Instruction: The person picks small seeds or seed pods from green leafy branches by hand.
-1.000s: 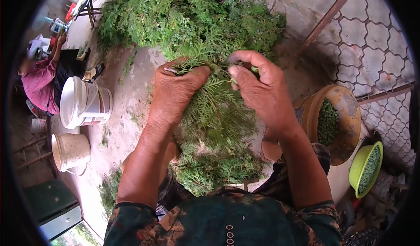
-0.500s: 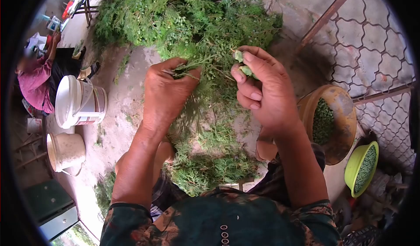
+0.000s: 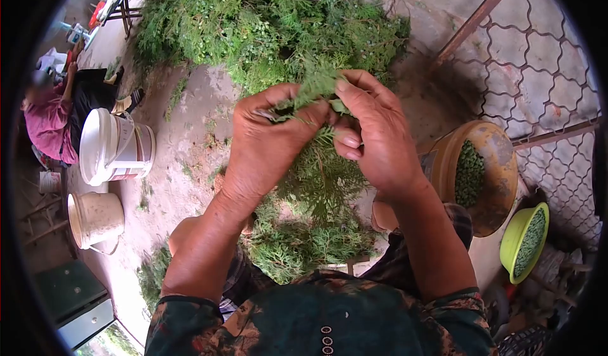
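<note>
Closed round a leafy evergreen sprig (image 3: 316,85), my left hand (image 3: 266,142) is at the centre of the head view. Feathery foliage from it hangs below between my forearms. My right hand (image 3: 387,137) is right beside it, thumb and fingers pinched on small green cones (image 3: 340,107) at the sprig. The fingertips of both hands nearly meet there. Beyond them lies a large heap of cut evergreen branches (image 3: 234,33). More clippings (image 3: 310,245) lie on the ground between my legs.
On my right stand a tan bucket (image 3: 503,150) and a yellow-green basin (image 3: 508,245), both holding small green cones. A wire mesh panel (image 3: 532,58) is behind them. To the left are a white bucket (image 3: 95,147), a beige bucket (image 3: 104,216) and a seated person (image 3: 50,125).
My left hand has moved right with the sprig, and my right hand has come slightly left to meet it. The hands were apart before.
</note>
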`<state>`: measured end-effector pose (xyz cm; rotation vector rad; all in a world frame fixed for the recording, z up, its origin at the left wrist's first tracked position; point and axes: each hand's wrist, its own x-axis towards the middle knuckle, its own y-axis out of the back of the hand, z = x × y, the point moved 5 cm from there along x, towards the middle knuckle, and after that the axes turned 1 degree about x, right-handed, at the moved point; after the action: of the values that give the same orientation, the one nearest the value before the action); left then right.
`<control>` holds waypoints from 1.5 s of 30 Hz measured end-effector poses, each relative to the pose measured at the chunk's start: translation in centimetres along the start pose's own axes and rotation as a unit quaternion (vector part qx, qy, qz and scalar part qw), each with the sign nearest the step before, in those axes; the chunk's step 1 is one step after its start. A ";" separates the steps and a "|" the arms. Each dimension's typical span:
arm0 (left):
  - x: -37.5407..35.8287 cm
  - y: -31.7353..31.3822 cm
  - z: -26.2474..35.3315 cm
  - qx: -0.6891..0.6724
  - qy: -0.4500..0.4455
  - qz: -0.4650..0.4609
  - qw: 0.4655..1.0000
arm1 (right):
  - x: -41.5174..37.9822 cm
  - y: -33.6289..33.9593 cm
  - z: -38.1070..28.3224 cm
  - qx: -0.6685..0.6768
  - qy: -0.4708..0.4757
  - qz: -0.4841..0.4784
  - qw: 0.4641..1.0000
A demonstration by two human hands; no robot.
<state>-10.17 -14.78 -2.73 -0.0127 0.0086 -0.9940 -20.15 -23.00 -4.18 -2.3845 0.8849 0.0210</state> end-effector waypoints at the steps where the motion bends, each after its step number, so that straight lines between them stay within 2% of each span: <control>1: 0.1 0.1 -0.1 0.000 0.000 0.000 1.000 | 0.0 -0.1 0.1 0.014 -0.019 -0.009 1.000; 3: 0.3 0.7 -0.6 -0.074 0.047 0.008 0.996 | 0.2 -0.1 0.3 0.037 -0.032 -0.024 0.999; 6: 0.2 1.0 -1.3 -0.059 0.050 0.027 0.997 | -0.1 -0.2 0.4 0.073 -0.053 -0.031 0.995; 9: 0.0 0.7 -0.4 -0.060 0.073 0.010 0.995 | -0.1 -0.3 0.4 0.082 -0.085 -0.021 0.993; 10: 0.0 0.7 -0.4 -0.059 0.073 0.009 0.996 | -0.1 -0.4 0.5 0.078 -0.109 -0.019 0.991; 16: -0.1 0.6 -0.2 -0.036 0.051 -0.015 0.998 | 0.1 -0.2 0.6 0.094 -0.119 -0.036 0.988; 18: -0.2 0.7 0.2 0.020 0.026 0.001 0.999 | 0.1 -0.2 0.7 0.096 -0.122 -0.031 0.987; 23: -0.2 0.6 -0.1 0.025 0.019 0.009 0.999 | -0.1 -0.3 0.7 0.096 -0.122 -0.005 0.988; 26: -0.2 0.8 -0.6 0.019 0.030 0.017 0.999 | -0.2 -0.4 0.5 0.073 -0.080 -0.018 0.994; 28: 0.0 1.1 -0.9 0.009 0.039 0.024 0.999 | 0.2 -0.1 0.0 -0.046 -0.013 -0.039 0.998; 30: 0.6 1.8 -2.4 -0.190 0.161 0.079 0.965 | 0.2 1.9 -2.8 -0.036 0.069 0.021 0.997; 31: 0.9 2.6 -3.2 -0.190 0.196 0.074 0.959 | -0.4 3.3 -5.1 -0.017 0.115 0.070 0.991; 32: 1.0 2.2 -2.6 -0.204 0.193 0.065 0.958 | -1.5 4.9 -7.4 -0.033 0.177 0.097 0.979; 34: 0.8 2.4 -1.3 -0.215 0.212 0.123 0.945 | -5.1 8.1 -11.6 -0.058 0.260 0.198 0.943; 35: 0.9 2.4 -1.5 -0.242 0.219 0.109 0.939 | -7.1 9.9 -13.0 -0.073 0.294 0.255 0.918; 36: 0.9 2.6 -1.8 -0.240 0.223 0.117 0.938 | -9.1 12.1 -14.3 -0.112 0.362 0.356 0.854; 37: 1.2 2.8 -2.0 -0.261 0.222 0.140 0.929 | -11.1 13.1 -15.0 -0.113 0.380 0.461 0.793; 38: 1.6 3.3 -2.2 -0.282 0.219 0.161 0.920 | -12.8 13.2 -15.3 -0.202 0.410 0.509 0.730; 39: 1.9 3.7 -2.9 -0.308 0.223 0.147 0.913 | -14.8 17.9 -14.9 -0.271 0.415 0.474 0.728; 40: 1.8 4.0 -2.8 -0.309 0.218 0.151 0.913 | -16.2 24.7 -14.2 -0.492 0.369 0.485 0.622; 41: 1.6 3.8 -2.7 -0.325 0.227 0.139 0.908 | -16.4 27.7 -11.9 -0.641 0.291 0.459 0.542; 42: 1.4 3.5 -2.4 -0.343 0.232 0.124 0.902 | -16.7 30.6 -9.3 -0.765 0.233 0.416 0.433; 45: 1.6 3.8 -2.4 -0.345 0.231 0.125 0.901 | -18.0 33.8 -4.4 -0.789 0.138 0.391 0.453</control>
<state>-6.15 -14.11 -5.16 -0.4182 0.7847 -0.6729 -55.24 -35.17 -14.38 -2.9189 3.0695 1.4739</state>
